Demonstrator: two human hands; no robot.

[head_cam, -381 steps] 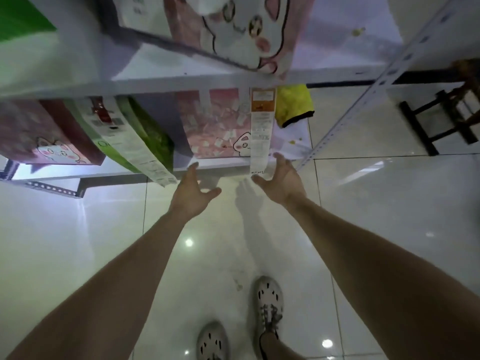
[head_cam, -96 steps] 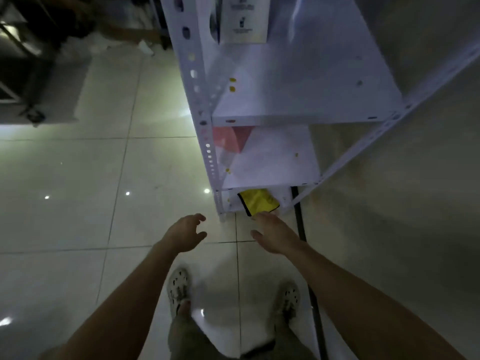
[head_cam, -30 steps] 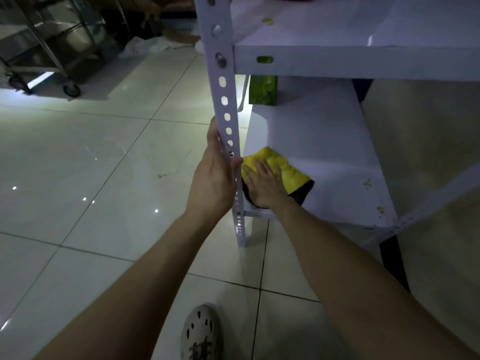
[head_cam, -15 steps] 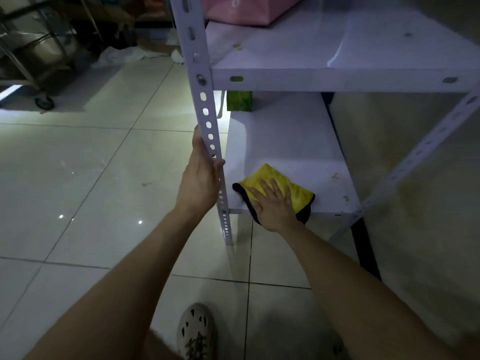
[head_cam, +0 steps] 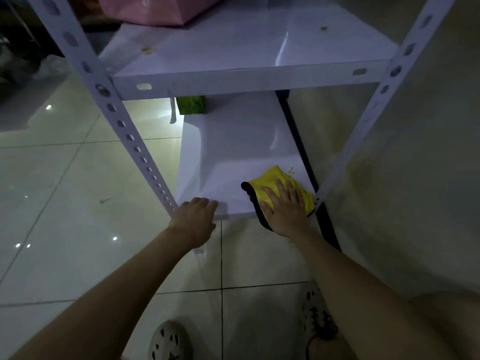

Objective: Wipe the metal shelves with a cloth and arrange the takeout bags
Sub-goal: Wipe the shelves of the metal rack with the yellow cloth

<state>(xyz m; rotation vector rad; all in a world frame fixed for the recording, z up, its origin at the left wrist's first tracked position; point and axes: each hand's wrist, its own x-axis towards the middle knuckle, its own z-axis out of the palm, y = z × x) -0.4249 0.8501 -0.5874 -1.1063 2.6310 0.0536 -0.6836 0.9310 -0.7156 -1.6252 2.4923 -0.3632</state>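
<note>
A white metal rack stands in front of me. On its lowest shelf (head_cam: 233, 157) lies a yellow cloth with a black edge (head_cam: 270, 179), at the front right corner. My right hand (head_cam: 285, 206) presses flat on the cloth, fingers spread. My left hand (head_cam: 194, 219) rests on the shelf's front left corner, at the foot of the perforated upright post (head_cam: 122, 123). A pink takeout bag (head_cam: 155, 9) sits on the shelf above (head_cam: 246, 45). A green bag (head_cam: 191, 105) stands at the far end of the lowest shelf.
Glossy tiled floor (head_cam: 65, 203) spreads to the left and under my feet. A wall (head_cam: 415, 190) runs close along the rack's right side. The right upright post (head_cam: 376, 100) slants over the cloth's corner. Small yellowish spots (head_cam: 323, 28) mark the upper shelf.
My left hand slid down the post to the shelf's front left corner. My right hand moved the cloth rightwards along the shelf's front edge to the right corner.
</note>
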